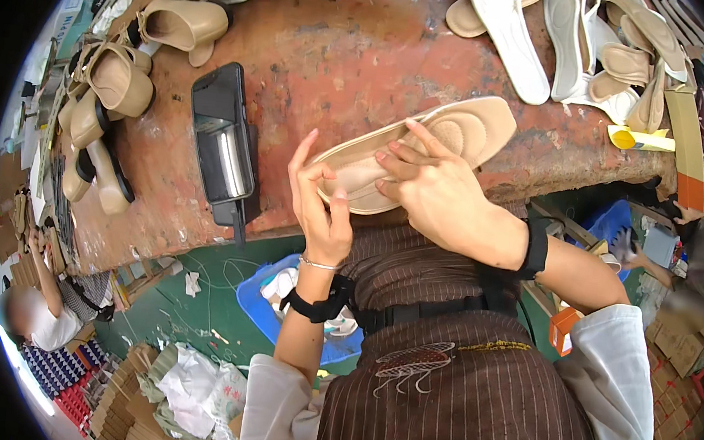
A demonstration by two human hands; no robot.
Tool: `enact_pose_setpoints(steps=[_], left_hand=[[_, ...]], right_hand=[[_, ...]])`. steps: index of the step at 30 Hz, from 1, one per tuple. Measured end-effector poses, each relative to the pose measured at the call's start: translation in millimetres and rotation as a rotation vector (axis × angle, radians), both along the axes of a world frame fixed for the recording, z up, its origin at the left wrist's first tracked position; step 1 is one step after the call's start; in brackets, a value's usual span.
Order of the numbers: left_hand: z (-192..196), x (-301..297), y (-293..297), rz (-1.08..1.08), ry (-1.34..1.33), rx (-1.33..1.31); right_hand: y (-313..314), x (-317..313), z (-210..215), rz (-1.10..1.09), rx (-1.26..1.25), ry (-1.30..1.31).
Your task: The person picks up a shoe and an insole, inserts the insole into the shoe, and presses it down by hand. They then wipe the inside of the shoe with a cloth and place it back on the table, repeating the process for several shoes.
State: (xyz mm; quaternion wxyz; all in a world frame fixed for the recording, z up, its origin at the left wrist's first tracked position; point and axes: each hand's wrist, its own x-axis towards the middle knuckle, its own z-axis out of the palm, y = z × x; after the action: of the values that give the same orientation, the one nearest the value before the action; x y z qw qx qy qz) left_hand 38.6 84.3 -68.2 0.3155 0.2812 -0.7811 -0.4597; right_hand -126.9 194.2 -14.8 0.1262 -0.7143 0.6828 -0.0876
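Note:
A beige shoe (356, 146) is tilted above the near edge of the workbench, its opening facing up. A beige insole (491, 130) with a round cushioned heel pad lies partly in it, the heel end sticking out to the right. Around the toe end, my left hand (319, 217) grips the shoe, thumb at the inner side and fingers along the rim. My right hand (441, 190) is closed on the insole near its middle, with the index finger reaching to the far rim. Its fingers cover part of the insole and the shoe's inside.
A black tray-like device (224, 140) with a shiny roller stands left of the shoe. Beige heeled shoes (119, 78) line the bench's left side. White and beige insoles (560, 42) pile up at the far right. Below is a blue bin (255, 291); people work on both sides.

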Motion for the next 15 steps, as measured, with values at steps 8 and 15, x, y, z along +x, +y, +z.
enact_pose_setpoints(steps=[8,15], left_hand=[[59,-32,66,-0.272,-0.529,-0.293],[54,-51,68,-0.343,-0.859,-0.364]], right_hand=[[-37,-77,16,-0.686,-0.34,-0.204],[25,-3,18,-0.339,-0.292,-0.161]])
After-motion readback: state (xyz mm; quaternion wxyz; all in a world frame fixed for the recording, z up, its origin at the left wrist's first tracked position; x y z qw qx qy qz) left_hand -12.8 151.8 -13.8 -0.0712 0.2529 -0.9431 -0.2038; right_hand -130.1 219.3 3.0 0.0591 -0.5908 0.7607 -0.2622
